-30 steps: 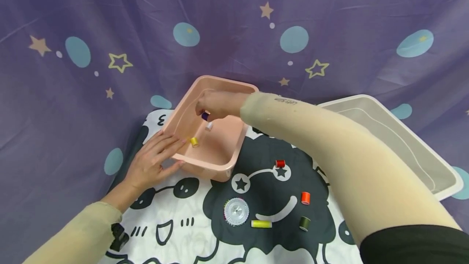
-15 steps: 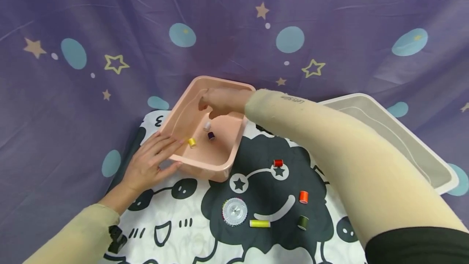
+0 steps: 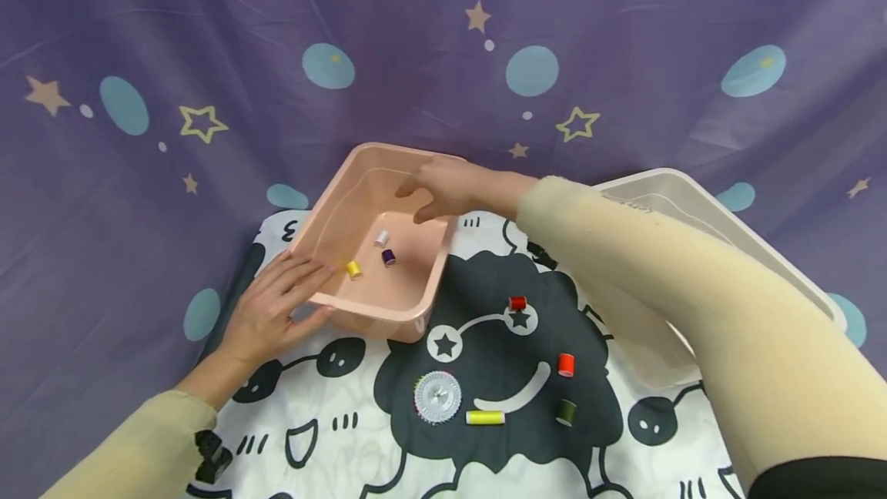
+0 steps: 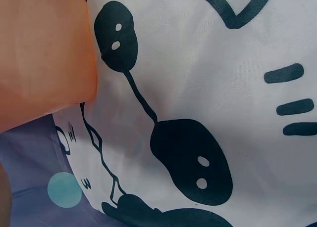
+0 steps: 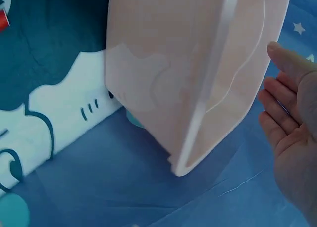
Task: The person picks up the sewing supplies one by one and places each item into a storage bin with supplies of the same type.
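Observation:
In the head view, the left hand (image 3: 266, 314) rests at the near-left corner of a pink plastic bin (image 3: 377, 313), its straight fingers lying across the rim. The right hand (image 3: 443, 183) is over the bin's far-right side, fingers spread and holding nothing. On the bin's floor lie a yellow thread spool (image 3: 354, 269), a white spool (image 3: 381, 238) and a dark purple spool (image 3: 389, 257), all apart from both hands. The right wrist view shows the empty right hand (image 5: 292, 108) beside the bin's rim (image 5: 205, 88).
On the patterned cloth lie a red spool (image 3: 517, 303), an orange-red spool (image 3: 566, 365), a dark green spool (image 3: 565, 412), a longer yellow spool (image 3: 485, 417) and a round pin wheel (image 3: 437, 397). A grey-white bin (image 3: 661, 183) stands right, partly hidden by the right arm.
The right hand has let go of the dark purple spool, which now lies on the bin's floor. That hand has risen and moved right. The left hand stays at the bin's corner.

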### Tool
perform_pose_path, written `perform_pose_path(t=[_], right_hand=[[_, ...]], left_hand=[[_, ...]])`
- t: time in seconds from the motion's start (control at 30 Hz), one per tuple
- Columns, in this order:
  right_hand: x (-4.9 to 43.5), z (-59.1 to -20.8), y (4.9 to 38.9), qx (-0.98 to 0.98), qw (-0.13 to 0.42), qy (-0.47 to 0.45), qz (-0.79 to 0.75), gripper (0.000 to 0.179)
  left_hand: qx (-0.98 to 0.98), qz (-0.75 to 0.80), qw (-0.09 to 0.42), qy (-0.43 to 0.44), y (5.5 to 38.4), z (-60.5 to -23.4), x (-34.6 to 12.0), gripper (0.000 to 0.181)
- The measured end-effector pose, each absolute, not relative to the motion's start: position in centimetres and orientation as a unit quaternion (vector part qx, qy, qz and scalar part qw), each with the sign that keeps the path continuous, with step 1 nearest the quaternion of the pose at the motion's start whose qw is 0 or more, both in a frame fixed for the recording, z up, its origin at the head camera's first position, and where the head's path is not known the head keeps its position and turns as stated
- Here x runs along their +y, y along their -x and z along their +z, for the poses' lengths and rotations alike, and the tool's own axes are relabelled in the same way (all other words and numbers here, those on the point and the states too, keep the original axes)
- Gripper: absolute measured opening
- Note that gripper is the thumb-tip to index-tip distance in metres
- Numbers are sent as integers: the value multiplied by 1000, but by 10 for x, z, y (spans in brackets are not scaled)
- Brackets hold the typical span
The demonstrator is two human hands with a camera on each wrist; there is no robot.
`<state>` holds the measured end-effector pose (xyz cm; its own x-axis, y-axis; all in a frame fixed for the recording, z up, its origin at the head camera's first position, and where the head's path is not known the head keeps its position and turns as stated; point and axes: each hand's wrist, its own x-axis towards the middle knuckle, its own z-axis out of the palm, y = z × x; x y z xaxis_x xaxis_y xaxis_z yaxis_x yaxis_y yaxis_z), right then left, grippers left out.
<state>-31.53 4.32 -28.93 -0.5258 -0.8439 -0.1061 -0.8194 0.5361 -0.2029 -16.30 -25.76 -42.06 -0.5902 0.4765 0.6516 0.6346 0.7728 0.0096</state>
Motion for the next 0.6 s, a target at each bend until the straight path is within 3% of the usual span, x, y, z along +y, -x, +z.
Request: perform_pose_path(t=[0.37, 0.6], right_hand=[[89, -308, 304, 892, 70, 411, -174, 52], [110, -315, 300, 904, 22, 366, -220, 56]], left_hand=[[-882, -121, 323, 320, 163, -420, -257, 60], [-878, -121, 328, 328, 164, -419, -255, 60]])
